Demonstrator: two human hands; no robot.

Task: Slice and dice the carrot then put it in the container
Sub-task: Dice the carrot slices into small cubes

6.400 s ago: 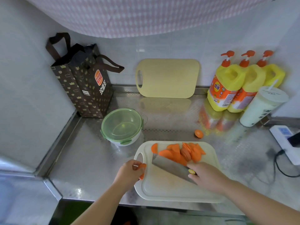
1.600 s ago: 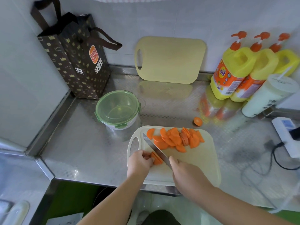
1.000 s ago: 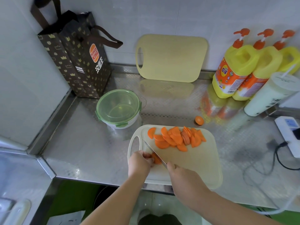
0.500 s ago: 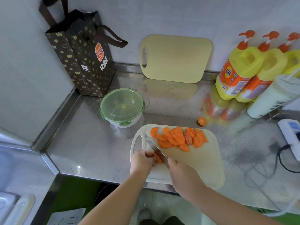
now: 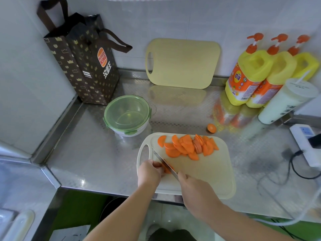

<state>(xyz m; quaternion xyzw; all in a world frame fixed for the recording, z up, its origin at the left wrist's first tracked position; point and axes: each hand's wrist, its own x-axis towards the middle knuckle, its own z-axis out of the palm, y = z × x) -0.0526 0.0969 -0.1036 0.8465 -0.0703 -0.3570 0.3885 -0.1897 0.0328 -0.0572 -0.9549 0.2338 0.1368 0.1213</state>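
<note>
A pale cutting board (image 5: 208, 173) lies on the steel counter with a pile of orange carrot slices (image 5: 187, 146) at its far side. My left hand (image 5: 150, 172) pins a small carrot piece (image 5: 167, 169) near the board's handle hole. My right hand (image 5: 194, 190) grips a knife (image 5: 164, 162) whose blade runs diagonally across that piece, edge down on it. The round container (image 5: 127, 115) with a green clip lid on it stands just beyond the board's left corner.
A carrot end (image 5: 212, 128) lies on the counter behind the board. A second cutting board (image 5: 182, 63) leans on the wall. A brown paper bag (image 5: 83, 60), yellow pump bottles (image 5: 250, 75), a white cup (image 5: 286, 101) and a power strip with cable (image 5: 305, 141) ring the counter.
The sliced pile has grown since 6.4 s ago. Over the last second my hands stay at the board's near left, the knife working on the small piece; the view shifts slightly.
</note>
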